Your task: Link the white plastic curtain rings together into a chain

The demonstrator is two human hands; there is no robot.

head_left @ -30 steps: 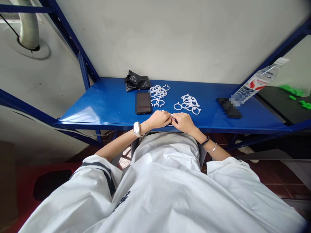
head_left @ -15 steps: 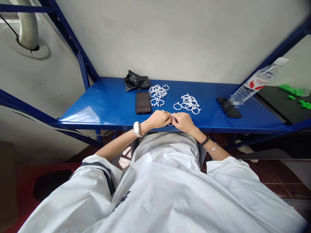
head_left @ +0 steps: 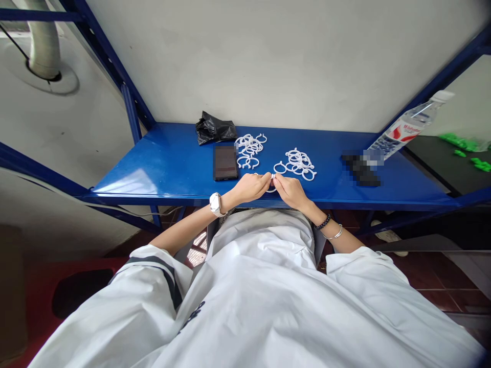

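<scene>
My left hand (head_left: 251,187) and my right hand (head_left: 290,191) meet at the table's front edge, fingers closed in a pinch. Between them they grip one white plastic ring (head_left: 271,190); its small end tabs show at the fingertips, and fingers cover much of the rest. Beyond my left hand lies a pile of white rings (head_left: 251,144), some with visible gaps. Past my right hand is a second group of white rings (head_left: 299,160), which look closed. A single ring (head_left: 280,167) sits at that group's left side, close to my right hand.
A dark phone (head_left: 226,163) lies left of the rings, with a crumpled black plastic bag (head_left: 216,128) behind it. On the right a clear bottle (head_left: 406,128) stands by a black object (head_left: 360,171), partly blurred. Green pieces (head_left: 462,143) lie on a dark surface farther right.
My fingers have shifted slightly on the held ring, the right hand tilting upward. More of the ring and its tabs now shows between my hands. The ring piles stay put.
</scene>
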